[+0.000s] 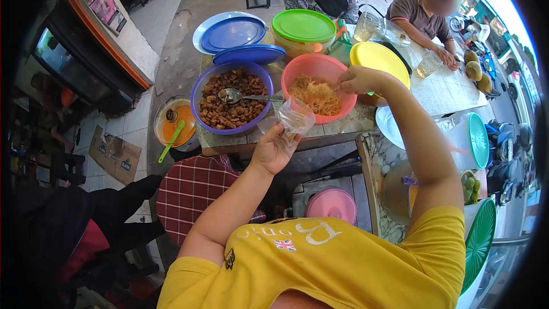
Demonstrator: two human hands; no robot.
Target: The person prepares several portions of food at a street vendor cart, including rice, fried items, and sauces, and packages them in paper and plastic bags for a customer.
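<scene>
My left hand point(274, 148) holds a clear plastic bag point(296, 116), its mouth open, in front of the bowls. In my right hand point(362, 80), over the right rim of a pink plastic bowl point(293, 66), is the end of something mostly hidden by my fingers, perhaps a utensil. Thin fried noodles point(317, 92) fill the bowl's bottom, some of them raised in a clump. To the left, a purple bowl point(195, 107) holds brown chunks of food point(227, 116), with a metal spoon point(233, 95) lying on them, its handle over the rim.
Blue point(233, 34), green point(304, 25) and yellow point(381, 62) lids lie behind the bowls. A pot of orange sauce point(171, 124) with a green spoon point(172, 141) stands at left. Two people sit across the tiled table point(454, 90), near glass mugs point(428, 64). A checked cloth point(193, 193) covers something below.
</scene>
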